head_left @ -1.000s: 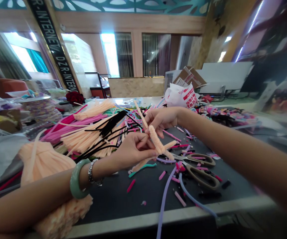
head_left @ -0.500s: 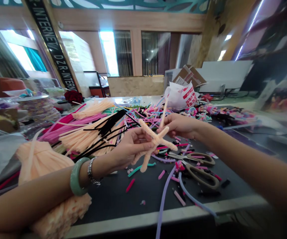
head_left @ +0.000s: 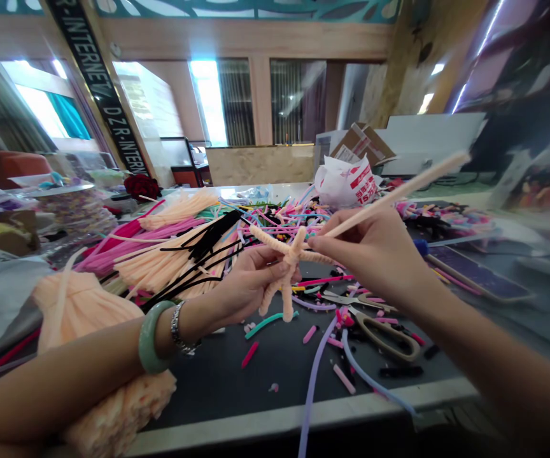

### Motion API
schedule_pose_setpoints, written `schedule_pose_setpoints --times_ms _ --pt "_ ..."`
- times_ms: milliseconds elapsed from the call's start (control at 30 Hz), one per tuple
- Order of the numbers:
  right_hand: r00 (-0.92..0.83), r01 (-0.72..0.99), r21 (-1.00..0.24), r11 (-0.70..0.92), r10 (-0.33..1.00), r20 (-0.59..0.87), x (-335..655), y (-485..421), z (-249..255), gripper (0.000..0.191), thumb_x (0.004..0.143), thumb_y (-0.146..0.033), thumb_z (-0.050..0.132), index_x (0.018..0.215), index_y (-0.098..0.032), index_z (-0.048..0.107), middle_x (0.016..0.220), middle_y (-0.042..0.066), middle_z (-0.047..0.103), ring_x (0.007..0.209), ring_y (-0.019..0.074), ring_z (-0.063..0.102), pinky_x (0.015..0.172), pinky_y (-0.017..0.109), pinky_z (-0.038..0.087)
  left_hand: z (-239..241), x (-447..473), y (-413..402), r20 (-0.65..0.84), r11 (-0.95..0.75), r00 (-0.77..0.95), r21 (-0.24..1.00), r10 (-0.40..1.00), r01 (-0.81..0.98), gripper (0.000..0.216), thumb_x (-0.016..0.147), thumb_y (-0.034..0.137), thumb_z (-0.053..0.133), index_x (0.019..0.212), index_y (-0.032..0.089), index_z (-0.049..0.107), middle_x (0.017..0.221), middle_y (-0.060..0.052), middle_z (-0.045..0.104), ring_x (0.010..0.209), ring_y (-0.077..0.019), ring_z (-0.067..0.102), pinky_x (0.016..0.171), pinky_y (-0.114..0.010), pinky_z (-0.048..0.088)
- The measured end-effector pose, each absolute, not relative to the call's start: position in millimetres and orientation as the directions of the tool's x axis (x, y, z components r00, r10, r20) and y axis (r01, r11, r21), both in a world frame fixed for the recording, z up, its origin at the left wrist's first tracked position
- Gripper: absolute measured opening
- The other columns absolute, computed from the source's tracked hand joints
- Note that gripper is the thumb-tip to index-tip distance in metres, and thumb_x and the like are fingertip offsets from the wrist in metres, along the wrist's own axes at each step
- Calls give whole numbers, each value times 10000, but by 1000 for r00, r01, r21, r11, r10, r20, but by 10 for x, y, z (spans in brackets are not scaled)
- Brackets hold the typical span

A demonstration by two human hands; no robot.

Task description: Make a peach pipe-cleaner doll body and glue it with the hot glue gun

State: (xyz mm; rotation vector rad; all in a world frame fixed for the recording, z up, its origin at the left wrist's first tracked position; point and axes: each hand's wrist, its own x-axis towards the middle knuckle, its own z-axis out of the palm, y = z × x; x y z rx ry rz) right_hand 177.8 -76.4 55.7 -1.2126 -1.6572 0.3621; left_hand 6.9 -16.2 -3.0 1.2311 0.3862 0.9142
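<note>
In the head view, my left hand pinches a small peach figure of twisted pipe cleaners, with stubby arms spread and two legs hanging down. My right hand is closed on a straight peach pipe cleaner, which slants up to the right from my fingertips. Its near end meets the figure's upper body, though my fingers partly hide the join. Below my right hand lie scissors with beige handles, beside a pink piece on lilac pipe cleaners.
Under my left forearm sits a thick peach pipe cleaner bundle. Black, pink and peach pipe cleaners are heaped at the left back. A white and red plastic bag stands behind. On the right lies a phone-like dark slab. Cut scraps dot the dark tabletop.
My right hand has moved right and turned, swinging the pipe cleaner from upright to a long slant rightward. The figure has turned more upright in my left hand.
</note>
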Motion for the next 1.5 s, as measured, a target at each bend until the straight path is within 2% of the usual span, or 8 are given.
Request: schedule_pose_setpoints --times_ms 367,733,900,1000,1067,1200,1333,1500 --pt "29 631 -567 530 714 700 1587 -907 88 117 780 -186 587 701 -185 674 609 -16 647 501 87 521 485 206 388 -23 124 -174 185 84 563 905 806 -418 191 626 174 791 774 109 690 710 -20 661 635 -95 621 618 -174 526" --pt "-227 791 -143 594 503 834 1587 -779 -207 192 856 -182 519 807 -149 702 741 65 715 635 141 641 599 242 454 -81 101 -135 152 138 589 898 794 -418 173 674 146 751 826 109 676 744 -21 669 634 -94 628 604 -176 527" --pt "-327 779 -47 625 470 820 1656 -770 -250 270 858 -157 514 1072 -103 670 788 78 718 698 159 659 648 266 479 -82 105 -113 155 167 585 873 796 -457 162 675 135 751 818 110 681 724 -15 669 626 -84 620 608 -167 517" --pt "-262 681 -199 704 489 832 1688 -778 -291 318 855 -150 521 1146 -119 646 834 76 718 679 136 648 615 249 484 -75 91 -98 155 185 609 869 778 -458 170 672 142 756 816 106 674 711 -15 667 618 -92 622 614 -184 516" --pt "-112 546 -448 708 591 798 1678 -795 -305 272 842 -172 551 1076 -153 689 825 61 720 660 126 641 590 232 486 -74 78 -88 148 217 656 871 740 -441 170 701 161 741 846 107 671 741 -24 677 646 -103 636 641 -196 517" --pt "85 96 -890 446 887 454 1625 -818 -297 144 782 -231 632 861 -186 743 544 -22 621 430 72 499 411 192 377 -83 62 -68 198 313 807 850 556 -424 229 755 177 696 971 107 668 898 -64 704 802 -152 667 750 -248 521" --pt "-53 -229 -937 262 958 281 1643 -768 -265 71 749 -217 659 703 -174 693 518 -51 573 338 21 397 336 162 262 -102 45 -41 182 323 827 859 533 -397 235 741 179 704 965 114 676 895 -68 699 793 -158 655 748 -262 500" --pt "-134 -245 -948 204 961 241 1715 -668 -143 76 714 -165 620 660 -164 674 534 -45 577 360 34 454 354 157 320 -117 14 -28 96 300 806 897 584 -324 227 681 175 747 888 109 679 754 -43 652 683 -125 593 695 -251 453"
